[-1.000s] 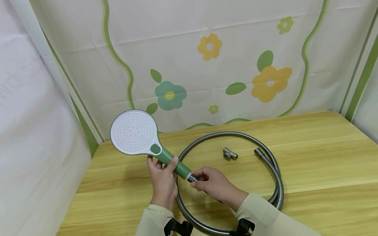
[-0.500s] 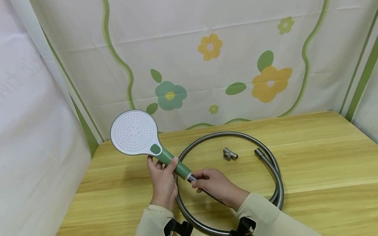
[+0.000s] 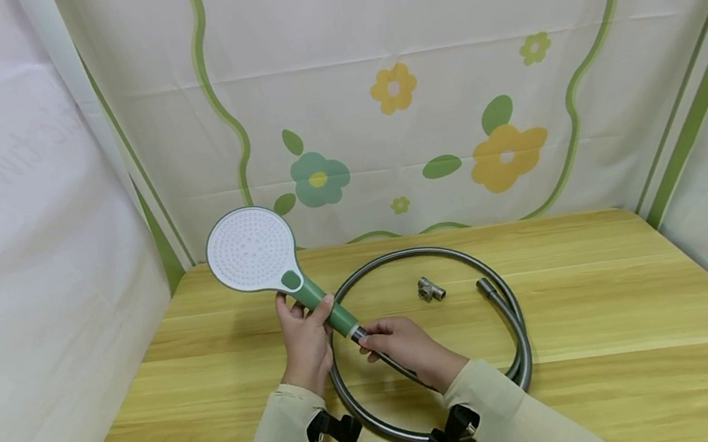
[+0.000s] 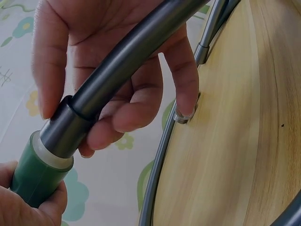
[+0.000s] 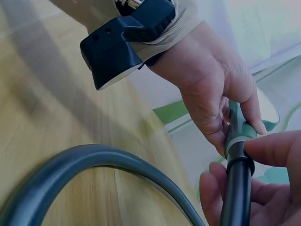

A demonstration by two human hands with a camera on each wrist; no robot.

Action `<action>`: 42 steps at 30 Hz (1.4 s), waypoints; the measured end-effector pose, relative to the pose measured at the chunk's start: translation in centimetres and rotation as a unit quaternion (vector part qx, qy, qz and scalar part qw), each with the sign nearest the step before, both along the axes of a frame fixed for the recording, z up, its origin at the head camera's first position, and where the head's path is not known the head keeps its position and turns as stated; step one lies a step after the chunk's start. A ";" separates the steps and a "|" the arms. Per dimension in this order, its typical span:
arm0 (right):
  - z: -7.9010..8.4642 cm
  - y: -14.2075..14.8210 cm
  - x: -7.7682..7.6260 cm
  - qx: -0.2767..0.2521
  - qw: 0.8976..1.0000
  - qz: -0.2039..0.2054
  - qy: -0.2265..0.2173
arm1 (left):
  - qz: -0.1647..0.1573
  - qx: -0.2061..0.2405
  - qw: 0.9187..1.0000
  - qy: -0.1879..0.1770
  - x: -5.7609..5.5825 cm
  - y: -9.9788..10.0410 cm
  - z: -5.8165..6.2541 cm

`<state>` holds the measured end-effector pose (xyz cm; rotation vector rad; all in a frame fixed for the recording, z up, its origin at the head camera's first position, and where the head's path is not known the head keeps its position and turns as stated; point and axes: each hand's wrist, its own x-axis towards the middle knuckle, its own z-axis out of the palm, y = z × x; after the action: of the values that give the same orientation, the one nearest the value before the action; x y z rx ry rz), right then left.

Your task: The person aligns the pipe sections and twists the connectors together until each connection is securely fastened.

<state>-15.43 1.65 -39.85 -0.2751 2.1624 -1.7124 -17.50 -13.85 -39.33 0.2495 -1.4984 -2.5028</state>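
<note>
A shower head (image 3: pixel 251 249) with a white spray face is held raised and tilted, its face toward the head camera. My left hand (image 3: pixel 305 340) grips its green handle (image 4: pixel 40 169), thumb across the front. At the handle's lower end, a grey shower hose (image 4: pixel 136 47) meets it through a dark collar (image 4: pixel 66 127), with a pale ring showing between. My right hand (image 3: pixel 412 349) pinches that collar between thumb and fingers. From there the hose runs down beneath the right palm, which hides part of it in the head view.
The rest of the hose lies in a wide loop on the wooden table (image 3: pixel 624 300), its free end fitting (image 3: pixel 485 286) at the right. Inside the loop sits a small metal tee fitting (image 3: pixel 431 288). A printed cloth (image 3: pixel 332 98) hangs behind the table.
My right hand has shifted slightly down and right along the collar, and more of the hose shows beneath it. The left hand and shower head have stayed put.
</note>
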 end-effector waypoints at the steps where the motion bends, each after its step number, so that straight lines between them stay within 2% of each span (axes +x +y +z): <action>1: 0.0 0.0 0.0 0.011 1.000 -0.002 0.010 | 0.001 0.000 1.000 -0.001 0.0 0.0 0.0; 7: 0.3 0.0 0.3 0.080 0.992 -0.016 0.101 | 0.003 0.003 1.000 -0.004 0.0 0.0 0.1; 11: 0.6 0.0 0.5 0.095 0.987 -0.018 0.128 | 0.002 0.000 1.000 -0.003 0.1 0.0 0.1; 26: 0.5 -0.2 0.6 0.108 0.981 -0.021 0.157 | 0.001 -0.009 1.000 -0.002 0.1 0.0 0.1; 42: 0.6 -0.2 0.7 0.081 0.987 -0.022 0.135 | 0.002 -0.010 1.000 0.001 0.0 0.0 0.0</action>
<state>-14.75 1.41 -39.28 -0.4402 2.5041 -1.5863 -17.45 -13.85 -39.31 0.2461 -1.5201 -2.4816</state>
